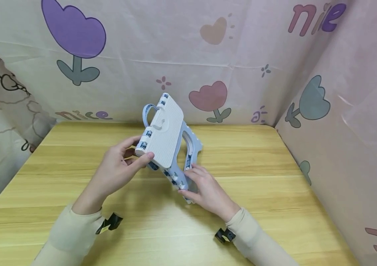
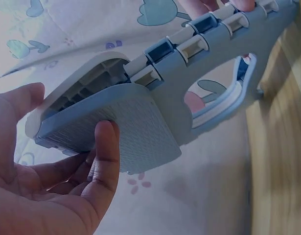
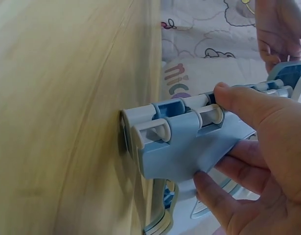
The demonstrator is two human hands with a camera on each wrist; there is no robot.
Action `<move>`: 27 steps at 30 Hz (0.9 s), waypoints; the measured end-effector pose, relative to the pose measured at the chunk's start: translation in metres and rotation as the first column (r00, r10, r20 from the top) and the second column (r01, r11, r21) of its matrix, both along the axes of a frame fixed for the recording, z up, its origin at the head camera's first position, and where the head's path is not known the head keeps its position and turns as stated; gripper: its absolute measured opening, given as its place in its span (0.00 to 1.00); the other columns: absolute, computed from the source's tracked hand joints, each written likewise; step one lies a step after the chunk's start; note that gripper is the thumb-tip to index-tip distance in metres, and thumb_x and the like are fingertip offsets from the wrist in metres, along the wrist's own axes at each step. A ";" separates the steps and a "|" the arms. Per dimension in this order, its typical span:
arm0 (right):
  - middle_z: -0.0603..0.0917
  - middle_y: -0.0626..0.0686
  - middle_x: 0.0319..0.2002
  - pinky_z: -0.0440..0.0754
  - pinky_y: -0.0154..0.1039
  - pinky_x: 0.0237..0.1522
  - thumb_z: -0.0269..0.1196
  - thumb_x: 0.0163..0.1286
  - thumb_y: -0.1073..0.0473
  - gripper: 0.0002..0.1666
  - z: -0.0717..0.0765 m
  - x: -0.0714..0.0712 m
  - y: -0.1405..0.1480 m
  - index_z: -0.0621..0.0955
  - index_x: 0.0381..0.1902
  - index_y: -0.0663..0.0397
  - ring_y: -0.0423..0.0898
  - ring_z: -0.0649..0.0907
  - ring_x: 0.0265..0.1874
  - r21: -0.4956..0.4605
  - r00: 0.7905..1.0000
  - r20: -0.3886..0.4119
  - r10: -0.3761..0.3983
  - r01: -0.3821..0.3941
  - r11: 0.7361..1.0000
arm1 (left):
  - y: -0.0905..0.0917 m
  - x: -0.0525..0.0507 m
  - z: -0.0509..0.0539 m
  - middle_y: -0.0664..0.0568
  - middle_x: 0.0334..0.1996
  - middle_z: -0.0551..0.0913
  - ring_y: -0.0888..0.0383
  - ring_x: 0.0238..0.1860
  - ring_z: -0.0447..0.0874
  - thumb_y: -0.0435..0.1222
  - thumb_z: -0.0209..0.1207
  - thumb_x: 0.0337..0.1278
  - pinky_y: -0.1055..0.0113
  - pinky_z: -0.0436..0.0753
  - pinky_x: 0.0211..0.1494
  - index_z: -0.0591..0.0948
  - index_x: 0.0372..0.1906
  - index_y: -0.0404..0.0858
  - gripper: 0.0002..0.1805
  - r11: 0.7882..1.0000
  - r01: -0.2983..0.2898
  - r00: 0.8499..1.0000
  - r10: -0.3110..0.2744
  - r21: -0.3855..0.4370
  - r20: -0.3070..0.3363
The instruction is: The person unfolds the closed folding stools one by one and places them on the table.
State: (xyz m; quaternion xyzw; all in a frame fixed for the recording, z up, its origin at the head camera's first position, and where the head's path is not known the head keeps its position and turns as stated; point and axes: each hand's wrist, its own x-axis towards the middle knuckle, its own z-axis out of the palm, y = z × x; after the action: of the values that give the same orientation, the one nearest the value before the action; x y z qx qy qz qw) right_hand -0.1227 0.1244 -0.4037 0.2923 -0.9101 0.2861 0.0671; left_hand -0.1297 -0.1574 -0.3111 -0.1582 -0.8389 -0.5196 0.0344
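While a pale wood-grain tabletop [image 1: 261,177] fills the space in front of you, a light printed cloth [image 1: 135,44] hangs beyond its far edge and along both sides, patterned with tulips, hearts and the word "nice". Strapped near your cuffs are two small black devices, one by the left sleeve [image 1: 75,232] and one by the right sleeve [image 1: 258,236], both overlapping your view of the wood. The blue-and-white folding stool [image 1: 168,138] is tilted over the middle of the table, between your hands, its seat partly folded and a blue carry loop [image 1: 145,115] standing out from the upper side; whether its lowest end touches the wood, you cannot tell. Your left hand [image 1: 113,170] pinches the seat's near corner, thumb on the white panel, fingers on the blue one. Your right hand [image 1: 209,190] grasps the leg frame lower down, thumb along its hinged edge.
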 end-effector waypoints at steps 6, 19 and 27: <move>0.86 0.60 0.65 0.68 0.61 0.80 0.76 0.70 0.49 0.29 -0.002 -0.001 0.000 0.85 0.62 0.58 0.67 0.74 0.77 -0.039 0.999 -0.001 0.037 -0.037 0.999 | 0.005 0.004 0.002 0.45 0.58 0.85 0.52 0.49 0.87 0.38 0.70 0.71 0.71 0.91 0.45 0.77 0.74 0.39 0.30 0.999 0.024 0.998 -0.023 0.021 -0.066; 0.80 0.60 0.73 0.80 0.49 0.71 0.75 0.71 0.51 0.37 -0.007 -0.006 -0.002 0.78 0.73 0.56 0.62 0.77 0.75 -0.152 0.989 0.090 0.117 -0.102 0.983 | 0.016 0.011 0.007 0.48 0.62 0.82 0.50 0.52 0.88 0.31 0.73 0.65 0.69 0.92 0.50 0.74 0.78 0.38 0.38 0.996 0.092 0.982 -0.090 0.005 -0.165; 0.77 0.60 0.76 0.84 0.41 0.66 0.74 0.72 0.52 0.36 -0.007 -0.005 -0.003 0.78 0.74 0.55 0.55 0.83 0.70 -0.223 0.974 0.171 0.152 -0.112 0.968 | 0.023 0.013 0.005 0.47 0.61 0.81 0.53 0.51 0.89 0.28 0.74 0.62 0.67 0.92 0.51 0.71 0.81 0.40 0.43 0.990 0.142 0.966 -0.141 -0.012 -0.214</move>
State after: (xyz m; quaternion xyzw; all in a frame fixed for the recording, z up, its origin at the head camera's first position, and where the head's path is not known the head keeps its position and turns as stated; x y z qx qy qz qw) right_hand -0.1276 0.1213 -0.4111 0.3154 -0.8552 0.4113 -0.0069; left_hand -0.1163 -0.1346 -0.3063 -0.2729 -0.8160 -0.5020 0.0879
